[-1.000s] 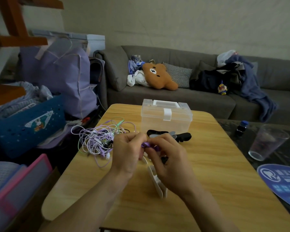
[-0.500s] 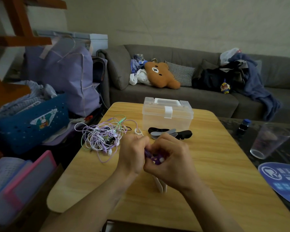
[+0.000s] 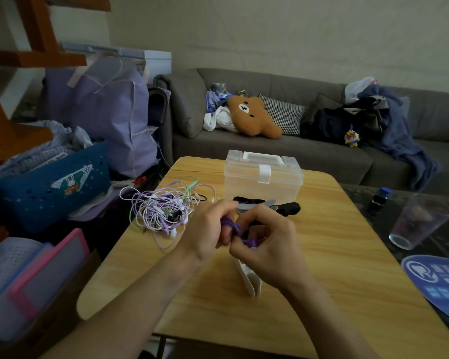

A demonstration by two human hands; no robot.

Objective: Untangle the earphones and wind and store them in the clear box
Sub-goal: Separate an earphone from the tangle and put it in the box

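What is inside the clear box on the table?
Through the walls of the clear box nothing shows inside; it looks empty. Its lid is latched shut, and the floor near its front is hard to make out.

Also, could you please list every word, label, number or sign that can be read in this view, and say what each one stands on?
"EP": white letters on the picture printed on the blue basket, left of the table.
Round logo and rows of print on the blue fan-shaped card at the right edge: too blurred to read.
Clear box, plastic cup and small bottle: no legible text.
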